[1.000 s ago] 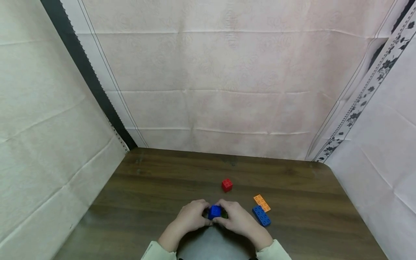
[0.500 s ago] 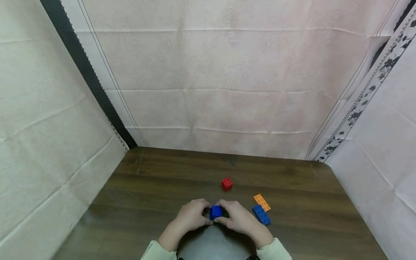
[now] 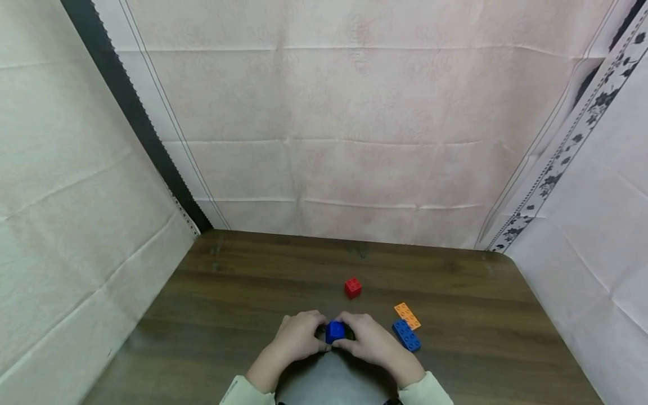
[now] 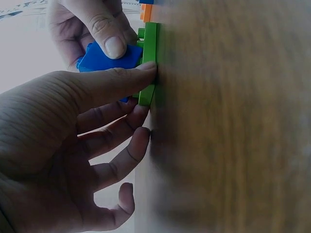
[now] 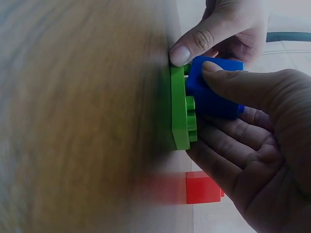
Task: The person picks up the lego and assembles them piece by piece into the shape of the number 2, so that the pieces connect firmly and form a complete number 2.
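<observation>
A green studded plate (image 4: pixel 149 63) stands on the table, and a blue block (image 5: pixel 218 87) sits against its studs, tilted in the wrist views. My right hand (image 3: pixel 368 340) pinches the blue block between thumb and fingers. With thumb and fingertips my left hand (image 3: pixel 300 338) grips one end of the green plate; its other fingers are loosely bent. From the head view the blue block (image 3: pixel 335 332) shows between both hands, which cover most of the plate. Whether the block is fully seated on the studs, I cannot tell.
Beyond the hands a red block (image 3: pixel 352 288) stands on the wooden table (image 3: pixel 263 270). To the right lie an orange brick (image 3: pixel 407 316) and a blue brick (image 3: pixel 406 336), close together. Pale cloth (image 3: pixel 354 140) hangs behind the table's far edge and at both sides.
Both hands keep nearly the same place and grip. The blue block between them has shifted very slightly; the other blocks stay where they were.
</observation>
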Tool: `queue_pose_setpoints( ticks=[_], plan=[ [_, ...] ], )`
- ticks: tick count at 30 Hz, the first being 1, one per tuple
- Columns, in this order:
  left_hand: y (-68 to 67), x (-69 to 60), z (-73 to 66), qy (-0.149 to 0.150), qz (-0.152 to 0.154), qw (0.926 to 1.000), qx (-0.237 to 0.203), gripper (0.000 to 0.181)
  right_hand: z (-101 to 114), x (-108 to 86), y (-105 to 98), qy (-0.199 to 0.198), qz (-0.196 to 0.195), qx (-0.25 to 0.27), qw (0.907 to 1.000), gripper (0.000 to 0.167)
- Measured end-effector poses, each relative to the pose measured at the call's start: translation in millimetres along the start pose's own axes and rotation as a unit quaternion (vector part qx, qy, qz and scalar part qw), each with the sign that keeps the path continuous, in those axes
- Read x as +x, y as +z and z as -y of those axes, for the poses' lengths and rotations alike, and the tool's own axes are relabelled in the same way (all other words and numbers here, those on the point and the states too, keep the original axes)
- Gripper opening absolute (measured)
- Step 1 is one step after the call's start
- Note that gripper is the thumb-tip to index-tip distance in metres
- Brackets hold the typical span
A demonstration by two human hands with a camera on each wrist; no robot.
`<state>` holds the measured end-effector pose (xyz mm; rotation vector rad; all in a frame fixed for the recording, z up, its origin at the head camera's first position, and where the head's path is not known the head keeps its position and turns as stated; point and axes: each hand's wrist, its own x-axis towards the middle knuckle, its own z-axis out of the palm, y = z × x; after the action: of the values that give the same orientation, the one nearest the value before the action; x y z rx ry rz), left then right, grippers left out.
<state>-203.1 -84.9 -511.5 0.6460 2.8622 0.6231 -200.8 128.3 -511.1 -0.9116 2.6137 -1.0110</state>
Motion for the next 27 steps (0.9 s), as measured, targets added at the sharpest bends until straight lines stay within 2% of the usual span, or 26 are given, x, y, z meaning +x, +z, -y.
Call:
queue_pose_setpoints(
  ticks=[9, 15, 18, 27],
  plan=[
    [1.1, 0.8, 4.6, 0.015, -0.002, 0.9997, -0.017, 0.044, -0.4, 1.1, -1.0, -0.003, 0.000, -0.004, 1.0000, 0.028],
    [2.5, 0.1, 12.4, 0.025, 0.017, 0.9957, -0.088, 0.037, 1.3, 1.9, -1.2, 0.002, 0.007, -0.014, 0.9999, 0.027],
    [3.1, 0.1, 14.7, 0.025, 0.021, 0.9937, -0.107, 0.036, 2.7, 2.3, -1.2, 0.005, 0.012, -0.017, 0.9998, 0.027],
    [0.6, -0.5, 12.0, 0.041, 0.003, 0.9945, -0.096, 0.030, 7.3, 4.8, -2.2, 0.009, 0.013, -0.047, 0.9988, 0.027]
  ],
)
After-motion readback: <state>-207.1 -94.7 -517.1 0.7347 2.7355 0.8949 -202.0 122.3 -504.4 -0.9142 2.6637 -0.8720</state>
